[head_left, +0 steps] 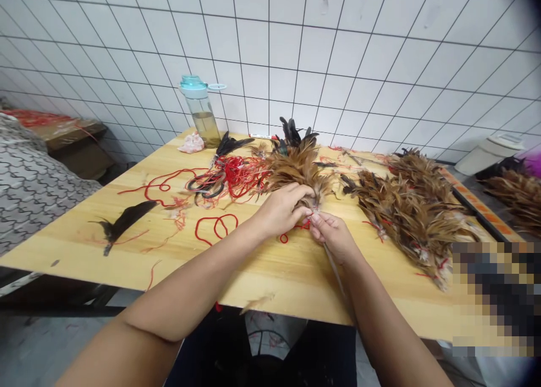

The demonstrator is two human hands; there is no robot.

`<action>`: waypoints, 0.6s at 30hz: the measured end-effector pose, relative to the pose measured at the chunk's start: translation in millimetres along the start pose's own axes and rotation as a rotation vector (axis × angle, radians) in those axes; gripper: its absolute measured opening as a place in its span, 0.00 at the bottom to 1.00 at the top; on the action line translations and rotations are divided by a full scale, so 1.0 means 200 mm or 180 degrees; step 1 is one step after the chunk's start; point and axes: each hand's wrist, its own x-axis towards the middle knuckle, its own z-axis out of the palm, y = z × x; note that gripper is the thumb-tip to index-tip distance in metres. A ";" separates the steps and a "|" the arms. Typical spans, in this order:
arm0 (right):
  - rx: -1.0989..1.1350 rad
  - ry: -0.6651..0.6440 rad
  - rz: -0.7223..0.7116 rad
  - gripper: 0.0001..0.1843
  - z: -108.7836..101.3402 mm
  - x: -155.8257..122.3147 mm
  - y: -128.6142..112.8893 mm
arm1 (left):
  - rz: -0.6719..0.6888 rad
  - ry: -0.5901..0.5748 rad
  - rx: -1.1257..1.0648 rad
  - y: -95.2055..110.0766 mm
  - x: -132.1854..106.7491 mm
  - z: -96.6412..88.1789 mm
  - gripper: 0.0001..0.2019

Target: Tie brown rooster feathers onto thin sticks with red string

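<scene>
My left hand (282, 208) is closed around the base of a brown feather bunch (296, 170) that fans away from me over the wooden table (127, 246). My right hand (333, 235) pinches the same bunch at its base, where a thin stick (336, 271) runs back toward me under my wrist. A bit of red string (284, 238) shows between and below the two hands.
A tangle of red string with scissors (224, 181) lies left of the bunch. A large heap of brown feathers (406, 207) fills the right side. A single dark feather (124, 221) lies at left. A water bottle (203, 111) stands by the tiled wall.
</scene>
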 end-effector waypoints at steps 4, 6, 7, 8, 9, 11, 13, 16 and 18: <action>0.0643 0.0216 0.0073 0.22 -0.01 0.00 -0.02 | -0.0105 0.1027 0.0202 -0.01 0.00 -0.01 0.14; 0.0919 0.0302 0.0021 0.21 -0.04 -0.01 -0.04 | -0.0357 0.1446 0.0094 -0.02 0.01 -0.01 0.11; 0.1015 0.0337 -0.0024 0.20 -0.05 -0.01 -0.05 | -0.0517 0.1514 -0.0028 -0.02 0.01 -0.01 0.10; 0.1086 0.0360 -0.0076 0.19 -0.06 -0.01 -0.06 | -0.0685 0.1461 -0.0197 -0.03 0.01 0.01 0.10; 0.1142 0.0377 -0.0131 0.19 -0.08 -0.02 -0.07 | -0.0849 0.1280 -0.0418 -0.04 0.01 0.03 0.09; 0.1225 0.0390 -0.0213 0.18 -0.10 -0.03 -0.09 | -0.1112 0.0683 -0.0997 -0.04 0.00 0.08 0.09; 0.1268 0.0382 -0.0261 0.17 -0.11 -0.04 -0.10 | -0.1233 0.0055 -0.1712 -0.02 -0.02 0.15 0.11; 0.1291 0.0344 -0.0304 0.16 -0.12 -0.04 -0.10 | -0.1077 -0.0516 -0.2662 0.02 -0.04 0.23 0.18; 0.1330 0.0353 -0.0320 0.15 -0.12 -0.04 -0.10 | -0.1012 -0.0721 -0.2987 0.05 -0.06 0.25 0.22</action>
